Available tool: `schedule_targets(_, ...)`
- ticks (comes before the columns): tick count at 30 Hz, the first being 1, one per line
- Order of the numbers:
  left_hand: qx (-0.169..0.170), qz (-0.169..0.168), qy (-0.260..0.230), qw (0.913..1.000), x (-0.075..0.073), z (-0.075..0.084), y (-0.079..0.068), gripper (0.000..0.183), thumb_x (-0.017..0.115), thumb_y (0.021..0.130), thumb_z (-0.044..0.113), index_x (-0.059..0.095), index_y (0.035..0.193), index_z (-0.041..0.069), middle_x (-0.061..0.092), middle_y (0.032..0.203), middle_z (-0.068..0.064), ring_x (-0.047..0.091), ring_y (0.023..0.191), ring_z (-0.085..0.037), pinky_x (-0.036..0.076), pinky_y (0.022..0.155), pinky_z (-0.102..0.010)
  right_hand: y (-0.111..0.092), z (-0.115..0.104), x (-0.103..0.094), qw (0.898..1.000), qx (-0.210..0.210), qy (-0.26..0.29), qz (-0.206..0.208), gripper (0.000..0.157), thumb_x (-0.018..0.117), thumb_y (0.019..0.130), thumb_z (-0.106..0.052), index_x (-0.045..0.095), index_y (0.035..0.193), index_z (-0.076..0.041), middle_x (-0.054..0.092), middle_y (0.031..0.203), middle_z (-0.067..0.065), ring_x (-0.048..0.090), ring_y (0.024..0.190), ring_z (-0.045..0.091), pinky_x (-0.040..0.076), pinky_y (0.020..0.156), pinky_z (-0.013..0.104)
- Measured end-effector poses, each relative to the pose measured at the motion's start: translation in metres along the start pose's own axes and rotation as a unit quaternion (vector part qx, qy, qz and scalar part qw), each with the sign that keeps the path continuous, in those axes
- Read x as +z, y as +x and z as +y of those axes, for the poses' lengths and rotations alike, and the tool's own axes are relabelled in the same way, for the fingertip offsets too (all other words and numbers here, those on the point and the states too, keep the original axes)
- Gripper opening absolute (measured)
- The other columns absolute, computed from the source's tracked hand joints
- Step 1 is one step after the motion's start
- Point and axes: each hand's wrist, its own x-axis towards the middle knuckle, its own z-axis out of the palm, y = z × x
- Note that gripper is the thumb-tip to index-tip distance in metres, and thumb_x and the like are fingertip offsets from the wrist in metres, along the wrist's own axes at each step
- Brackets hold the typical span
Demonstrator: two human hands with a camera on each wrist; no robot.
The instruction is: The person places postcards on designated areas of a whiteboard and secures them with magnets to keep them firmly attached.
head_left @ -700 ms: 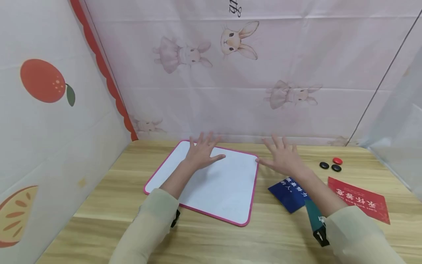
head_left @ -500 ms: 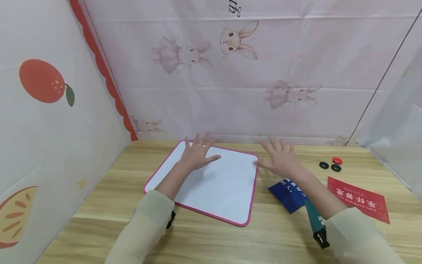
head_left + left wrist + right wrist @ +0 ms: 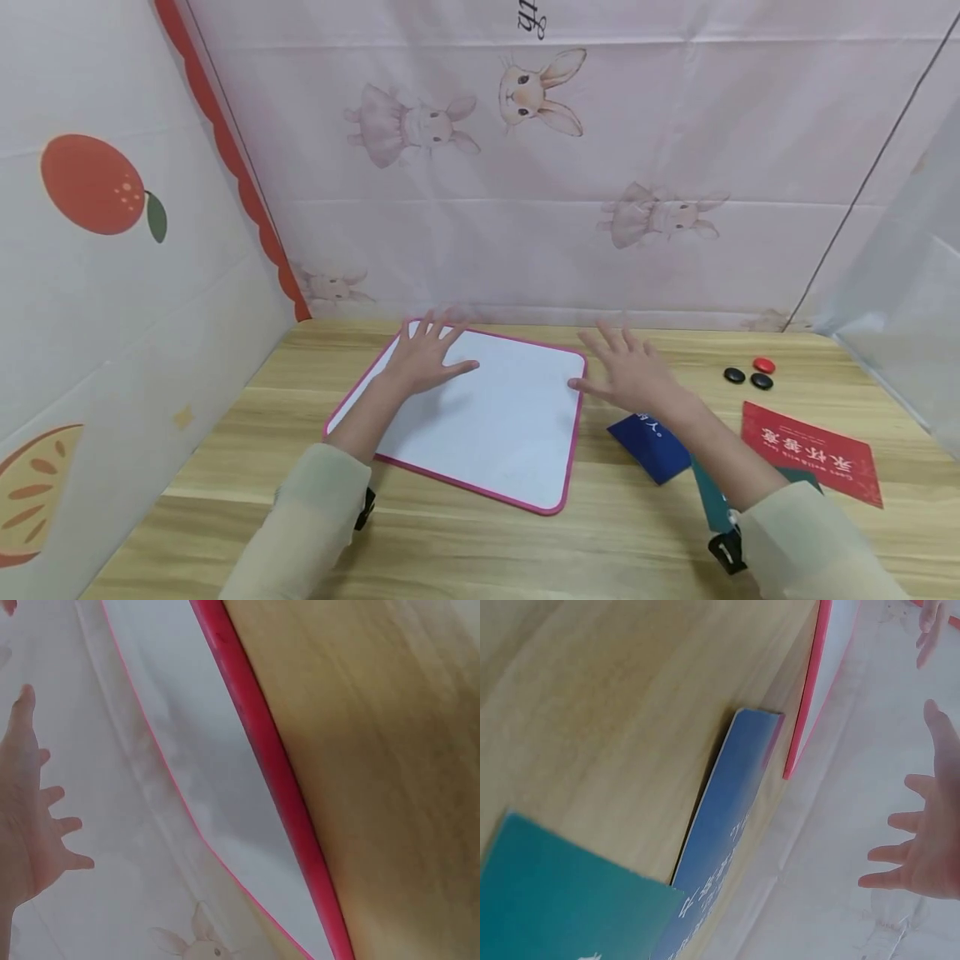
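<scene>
A whiteboard (image 3: 495, 417) with a pink rim lies flat on the wooden table. Above its left part hovers my left hand (image 3: 420, 358), fingers spread and holding nothing; the left wrist view shows this hand (image 3: 26, 817) apart from the board. My right hand (image 3: 630, 371) hangs over the board's right edge, its fingers spread too and nothing in it. Below the right forearm lie a blue card (image 3: 648, 446) and a green card (image 3: 562, 900), both partly hidden by the arm in the head view.
Right of the right arm lies a red card (image 3: 813, 450) with white writing. Behind it sit two black round pieces (image 3: 734, 376) and one red round piece (image 3: 764, 365). A rabbit-print cloth (image 3: 480, 250) hangs behind the table, with a fruit-print cloth (image 3: 150, 333) at left.
My left hand has moved left and slightly down over the whiteboard. The right hand has shifted slightly left and down. The board and cards lie as before.
</scene>
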Motion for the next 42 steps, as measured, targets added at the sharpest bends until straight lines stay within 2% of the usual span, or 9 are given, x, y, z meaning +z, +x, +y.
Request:
schedule_targets(4, -0.006, 0.006, 0.001, 1.0000, 0.001, -0.010, -0.006, 0.077, 0.038, 0.085, 0.067, 0.025, 0.147, 0.022, 0.016, 0.151, -0.011, 0.014, 0.135, -0.036, 0.007, 0.104, -0.057, -0.002, -0.005, -0.001, 1.000, -0.008, -0.004, -0.008, 0.085, 0.048, 0.083, -0.065, 0.028, 0.145, -0.010, 0.020, 0.147, 0.022, 0.023, 0.126, 0.051, 0.025, 0.093, 0.066)
schedule_targets(11, -0.031, -0.008, -0.065, 0.9974, 0.002, -0.026, -0.017, 0.078, 0.045, 0.087, 0.060, 0.024, 0.147, 0.015, 0.015, 0.150, -0.016, 0.008, 0.136, -0.037, 0.007, 0.103, -0.060, -0.003, -0.012, 0.003, 0.999, -0.017, 0.010, -0.029, 0.080, 0.056, 0.083, -0.055, 0.032, 0.142, -0.008, 0.027, 0.143, 0.026, 0.032, 0.122, 0.051, 0.037, 0.084, 0.064)
schedule_targets(16, -0.040, -0.017, -0.077, 0.9961, 0.002, -0.035, -0.022, 0.079, 0.046, 0.087, 0.058, 0.023, 0.147, 0.012, 0.013, 0.150, -0.018, 0.009, 0.135, -0.038, 0.010, 0.103, -0.059, -0.003, -0.016, 0.004, 0.998, 0.002, 0.034, -0.053, 0.078, 0.062, 0.083, -0.049, 0.035, 0.140, -0.003, 0.037, 0.137, 0.026, 0.041, 0.118, 0.046, 0.039, 0.088, 0.057)
schedule_targets(21, -0.059, -0.042, -0.079, 0.9942, 0.003, -0.046, -0.026, 0.077, 0.048, 0.088, 0.056, 0.027, 0.145, 0.009, 0.014, 0.150, -0.018, 0.014, 0.134, -0.039, 0.014, 0.103, -0.059, -0.002, -0.022, 0.002, 0.994, 0.026, 0.067, -0.087, 0.073, 0.066, 0.082, -0.044, 0.042, 0.137, -0.003, 0.038, 0.136, 0.025, 0.044, 0.117, 0.043, 0.042, 0.086, 0.055)
schedule_targets(23, -0.076, -0.061, -0.090, 0.9912, 0.003, -0.049, -0.028, 0.075, 0.050, 0.088, 0.054, 0.029, 0.144, 0.008, 0.015, 0.150, -0.017, 0.015, 0.134, -0.039, 0.015, 0.102, -0.059, -0.002, -0.024, 0.003, 0.992, 0.031, 0.077, -0.100, 0.070, 0.067, 0.081, -0.042, 0.045, 0.135, -0.003, 0.040, 0.135, 0.025, 0.043, 0.117, 0.043, 0.042, 0.086, 0.056)
schedule_targets(27, -0.114, -0.101, -0.129, 0.9800, 0.003, -0.055, -0.032, 0.072, 0.055, 0.088, 0.046, 0.031, 0.143, 0.004, 0.018, 0.148, -0.019, 0.016, 0.133, -0.040, 0.016, 0.100, -0.063, -0.002, -0.028, 0.008, 0.987, 0.048, 0.093, -0.119, 0.066, 0.068, 0.081, -0.041, 0.049, 0.132, -0.003, 0.044, 0.133, 0.023, 0.044, 0.118, 0.040, 0.040, 0.088, 0.056)
schedule_targets(33, -0.153, -0.130, -0.161, 0.9663, 0.008, -0.064, -0.039, 0.068, 0.057, 0.090, 0.038, 0.032, 0.141, 0.001, 0.024, 0.145, -0.022, 0.016, 0.133, -0.040, 0.015, 0.100, -0.063, -0.003, -0.033, 0.018, 0.983, 0.059, 0.101, -0.141, 0.063, 0.069, 0.080, -0.037, 0.052, 0.129, -0.002, 0.049, 0.128, 0.020, 0.046, 0.116, 0.036, 0.039, 0.091, 0.054)
schedule_targets(38, -0.167, -0.157, -0.187, 0.9554, 0.011, -0.069, -0.045, 0.070, 0.060, 0.088, 0.037, 0.033, 0.140, -0.001, 0.026, 0.144, -0.023, 0.020, 0.131, -0.041, 0.021, 0.100, -0.060, -0.005, -0.039, 0.019, 0.979, 0.043, 0.116, -0.164, 0.060, 0.070, 0.080, -0.032, 0.051, 0.127, 0.001, 0.048, 0.129, 0.020, 0.040, 0.122, 0.037, 0.034, 0.096, 0.053)
schedule_targets(42, -0.163, -0.180, -0.187, 0.9517, 0.009, -0.068, -0.046, 0.070, 0.060, 0.088, 0.035, 0.033, 0.139, -0.005, 0.026, 0.142, -0.027, 0.021, 0.130, -0.042, 0.023, 0.100, -0.057, -0.004, -0.042, 0.020, 0.977, 0.033, 0.119, -0.174, 0.059, 0.072, 0.079, -0.029, 0.052, 0.126, 0.001, 0.047, 0.130, 0.021, 0.038, 0.123, 0.038, 0.032, 0.098, 0.051)
